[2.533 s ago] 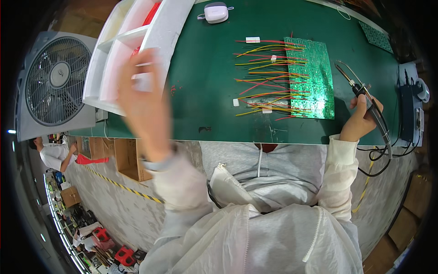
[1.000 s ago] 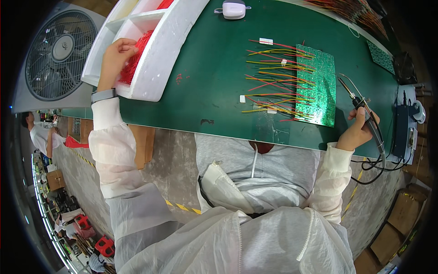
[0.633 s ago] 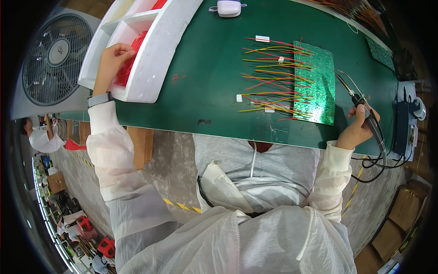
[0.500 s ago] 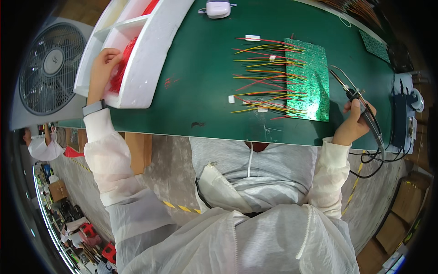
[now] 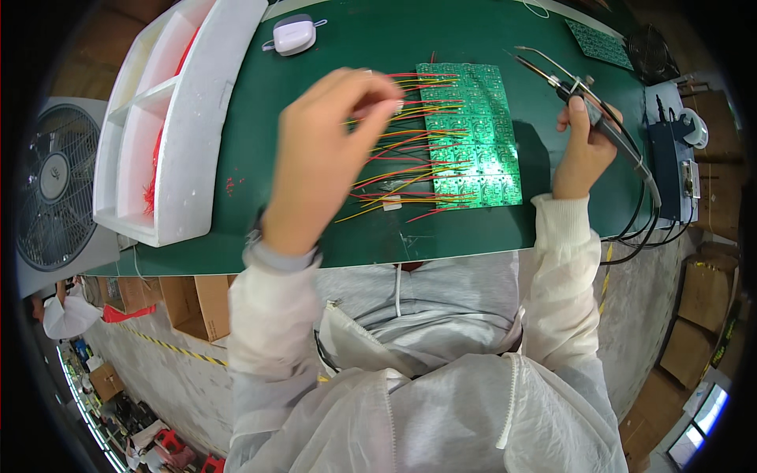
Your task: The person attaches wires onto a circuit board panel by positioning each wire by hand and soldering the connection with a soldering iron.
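Observation:
My left hand (image 5: pixel 327 146), slightly blurred, is over the left ends of the wires with thumb and fingertips curled together. Whatever is between those fingertips is too small to make out. Red, yellow and black wires (image 5: pixel 402 169) run in rows onto the left side of a shiny green circuit board panel (image 5: pixel 485 138). Right of the panel, my right hand (image 5: pixel 585 154) grips a soldering iron (image 5: pixel 603 118) with a thin curved metal tube beside its tip. The tip points up and left, away from the board.
A white foam tray (image 5: pixel 185 169) with compartments holds red wires at left, a fan (image 5: pixel 55 177) beyond it. A pale small case (image 5: pixel 294 35) lies at the back. Another green board (image 5: pixel 599 45) and a blue soldering unit (image 5: pixel 676 169) with cables are at right.
My left hand has left the red wires in the foam tray and moved right, over the wires by the board. The view has shifted; my right hand still grips the soldering iron.

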Demonstrator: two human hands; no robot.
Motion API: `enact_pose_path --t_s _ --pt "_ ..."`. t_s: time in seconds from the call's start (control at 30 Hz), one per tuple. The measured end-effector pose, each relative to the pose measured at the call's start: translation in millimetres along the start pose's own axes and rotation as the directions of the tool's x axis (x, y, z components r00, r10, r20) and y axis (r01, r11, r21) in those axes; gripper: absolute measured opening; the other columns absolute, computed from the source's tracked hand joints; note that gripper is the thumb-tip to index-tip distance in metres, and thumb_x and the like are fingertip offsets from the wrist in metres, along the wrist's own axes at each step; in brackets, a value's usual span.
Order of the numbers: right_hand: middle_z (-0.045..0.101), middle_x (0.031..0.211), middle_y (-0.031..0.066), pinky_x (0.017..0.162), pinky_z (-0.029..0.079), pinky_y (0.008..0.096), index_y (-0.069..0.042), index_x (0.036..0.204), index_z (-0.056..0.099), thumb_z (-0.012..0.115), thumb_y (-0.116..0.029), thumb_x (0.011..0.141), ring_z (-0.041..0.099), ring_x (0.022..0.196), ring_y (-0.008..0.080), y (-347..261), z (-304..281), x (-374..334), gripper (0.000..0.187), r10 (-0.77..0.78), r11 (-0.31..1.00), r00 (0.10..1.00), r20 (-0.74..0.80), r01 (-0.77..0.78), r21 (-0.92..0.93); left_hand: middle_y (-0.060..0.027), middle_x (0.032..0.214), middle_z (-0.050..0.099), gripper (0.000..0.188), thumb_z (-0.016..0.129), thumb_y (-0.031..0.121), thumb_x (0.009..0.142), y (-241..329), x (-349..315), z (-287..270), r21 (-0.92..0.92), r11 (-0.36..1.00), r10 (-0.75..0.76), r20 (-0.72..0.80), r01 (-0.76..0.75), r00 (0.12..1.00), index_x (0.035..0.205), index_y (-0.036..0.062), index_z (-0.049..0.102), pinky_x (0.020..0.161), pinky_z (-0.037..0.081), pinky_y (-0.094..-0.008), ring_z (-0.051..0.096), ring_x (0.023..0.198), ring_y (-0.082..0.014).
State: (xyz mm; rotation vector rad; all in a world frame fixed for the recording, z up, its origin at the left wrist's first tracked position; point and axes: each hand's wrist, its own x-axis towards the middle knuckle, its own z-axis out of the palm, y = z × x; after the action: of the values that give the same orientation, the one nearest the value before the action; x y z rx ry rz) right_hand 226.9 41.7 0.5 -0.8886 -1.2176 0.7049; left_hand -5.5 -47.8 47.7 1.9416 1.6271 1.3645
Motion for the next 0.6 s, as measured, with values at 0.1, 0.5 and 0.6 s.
enact_pose_path --t_s 0.1,0.5,0.6 --pt "0.054 0.074 0.0062 0.054 0.043 0.0208 -0.001 0.090 0.047 0.065 -0.010 0.075 0.052 0.059 0.0107 14 -4 11 0.025 -0.047 0.998 0.997 0.066 0.050 -0.044 -0.0059 0.074 0.057 0.008 0.060 0.005 0.074 -14 31 47 -0.048 0.999 0.014 0.033 -0.013 0.999 0.079 -0.0010 0.057 0.058 0.042 -0.0221 0.052 0.063 -0.0132" --pt "0.054 0.079 0.0055 0.063 0.043 0.0208 0.000 0.091 0.047 0.066 -0.010 0.073 0.052 0.068 0.0096 26 -7 7 0.028 -0.077 0.993 0.987 0.143 0.088 -0.076 -0.0072 0.076 0.058 0.008 0.060 0.007 0.073 -38 37 84 0.204 0.948 0.235 0.073 -0.245 0.969 0.079 0.0021 0.057 0.068 0.042 -0.0284 0.057 0.072 -0.0218" --pt "0.053 0.082 0.0050 0.066 0.042 0.0207 -0.001 0.091 0.047 0.066 -0.009 0.073 0.051 0.074 0.0091 24 -9 4 0.028 -0.054 0.997 0.991 0.123 0.060 -0.048 -0.0067 0.076 0.058 0.007 0.061 0.003 0.072 -32 35 85 0.084 0.987 0.131 0.103 -0.140 0.986 0.078 0.0007 0.058 0.061 0.044 -0.0254 0.057 0.066 -0.0180"
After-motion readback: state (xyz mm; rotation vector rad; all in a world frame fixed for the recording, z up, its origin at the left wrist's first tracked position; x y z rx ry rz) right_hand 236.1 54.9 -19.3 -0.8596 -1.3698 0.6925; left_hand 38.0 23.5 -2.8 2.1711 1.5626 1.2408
